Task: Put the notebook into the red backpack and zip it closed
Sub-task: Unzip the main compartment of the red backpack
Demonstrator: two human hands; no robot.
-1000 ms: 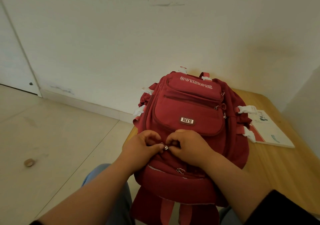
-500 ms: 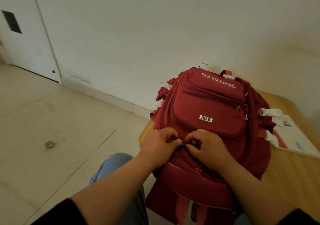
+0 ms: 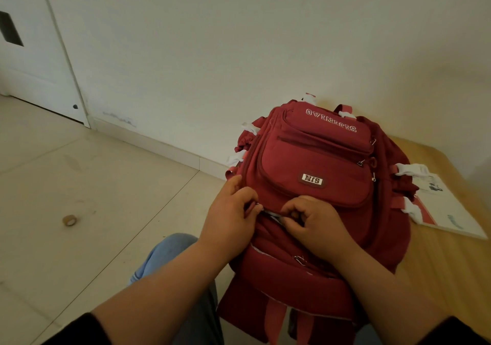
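The red backpack lies flat on the wooden table, front pockets up, its top end toward me. My left hand pinches a zipper pull on the main zipper near the bag's top. My right hand pinches the other pull just to its right. A short pale gap shows between the two pulls. The white notebook with a red stripe lies on the table to the right of the bag, its left edge under the bag's side straps.
A white wall rises behind the table. A tiled floor lies to the left, with a small roll of tape on it. A white door stands at far left. My knee in blue jeans is below the bag.
My two hands have drawn apart along the main zipper, the left one moving left, and a small gap has appeared between them. The view has swung to the left.
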